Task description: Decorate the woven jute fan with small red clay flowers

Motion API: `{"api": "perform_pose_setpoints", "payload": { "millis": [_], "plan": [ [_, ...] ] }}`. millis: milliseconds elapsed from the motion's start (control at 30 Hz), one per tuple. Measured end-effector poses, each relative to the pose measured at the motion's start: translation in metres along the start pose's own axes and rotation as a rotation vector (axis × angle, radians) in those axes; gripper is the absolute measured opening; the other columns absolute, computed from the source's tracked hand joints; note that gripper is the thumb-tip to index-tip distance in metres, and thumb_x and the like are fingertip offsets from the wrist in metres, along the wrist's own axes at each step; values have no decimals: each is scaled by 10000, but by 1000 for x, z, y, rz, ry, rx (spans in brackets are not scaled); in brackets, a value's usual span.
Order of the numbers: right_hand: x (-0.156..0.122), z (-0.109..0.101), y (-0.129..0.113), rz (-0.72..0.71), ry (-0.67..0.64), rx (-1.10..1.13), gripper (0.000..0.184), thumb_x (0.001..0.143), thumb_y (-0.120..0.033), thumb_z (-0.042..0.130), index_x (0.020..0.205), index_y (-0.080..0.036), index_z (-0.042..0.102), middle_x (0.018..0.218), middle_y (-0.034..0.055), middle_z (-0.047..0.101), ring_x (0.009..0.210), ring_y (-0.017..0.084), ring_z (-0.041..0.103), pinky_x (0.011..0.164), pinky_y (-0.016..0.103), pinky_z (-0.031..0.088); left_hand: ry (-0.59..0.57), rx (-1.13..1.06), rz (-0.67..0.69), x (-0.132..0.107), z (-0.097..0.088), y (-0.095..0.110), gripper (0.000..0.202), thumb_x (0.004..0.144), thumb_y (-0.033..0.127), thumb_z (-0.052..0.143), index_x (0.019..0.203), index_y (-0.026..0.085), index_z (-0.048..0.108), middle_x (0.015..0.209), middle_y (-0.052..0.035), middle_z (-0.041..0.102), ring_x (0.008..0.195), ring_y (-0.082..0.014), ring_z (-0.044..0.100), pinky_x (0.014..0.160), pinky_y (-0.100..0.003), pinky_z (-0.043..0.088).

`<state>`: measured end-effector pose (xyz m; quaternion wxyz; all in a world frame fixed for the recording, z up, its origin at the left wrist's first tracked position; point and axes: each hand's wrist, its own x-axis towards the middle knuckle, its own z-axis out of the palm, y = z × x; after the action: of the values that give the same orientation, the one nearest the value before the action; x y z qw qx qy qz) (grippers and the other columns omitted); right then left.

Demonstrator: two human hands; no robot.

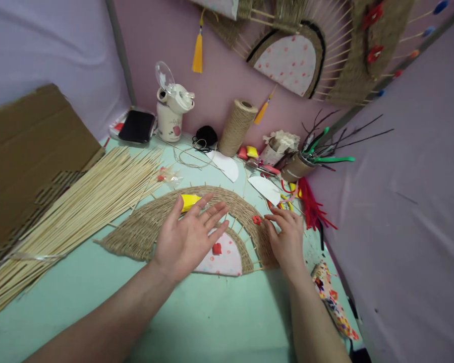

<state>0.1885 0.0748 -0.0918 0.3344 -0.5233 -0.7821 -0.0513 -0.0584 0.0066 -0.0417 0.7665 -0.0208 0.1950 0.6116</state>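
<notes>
Illumination is moderate and diffuse; the source lies outside the frame. A soft-edged shadow falls on the surface [212, 322] along the inner side of the right forearm [314, 312]. The clear plastic bag [171, 177] shows small highlights. Wide-angle distortion tilts the fabric walls [401, 201] toward the frame edges. Fine detail in the woven twine [136, 229] is slightly soft.

Fan [138, 232] on the table [212, 327], flower [256, 220] on its right arc; sticks [94, 204] lie to its left, cardboard [34, 146] beyond them. Behind stands the twine roll [237, 130], yarn ball [205, 136] just left; farther right, pliers [335, 160] in a tube [295, 169]. Pouch [336, 305], front right!
</notes>
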Motion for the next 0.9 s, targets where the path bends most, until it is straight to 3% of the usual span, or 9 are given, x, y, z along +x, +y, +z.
{"api": "perform_pose_setpoints", "payload": {
  "millis": [200,500,900],
  "plan": [
    [-5,17,4,33,-57,6,209,900,-298,556,850,-225,745,1013,72,729,1000,258,543,935,492,393,45,15,-6,0,2,-1,534,904,526,496,1305,178,550,1244,-164,616,1303,-285,504,1092,-461,402],
    [-4,21,1,92,-78,6,167,876,-276,577,805,-200,708,998,79,726,992,257,555,947,485,378,46,16,-8,0,1,0,526,914,532,468,1276,165,572,1219,-167,616,1265,-281,535,1044,-435,462],
    [-9,16,-3,2,-94,-38,203,862,-170,542,877,-208,741,1030,56,726,1020,251,549,963,483,408,54,20,-6,1,0,2,481,923,502,466,1213,143,599,1191,-166,621,1228,-278,559,996,-421,498]
  ]
}}
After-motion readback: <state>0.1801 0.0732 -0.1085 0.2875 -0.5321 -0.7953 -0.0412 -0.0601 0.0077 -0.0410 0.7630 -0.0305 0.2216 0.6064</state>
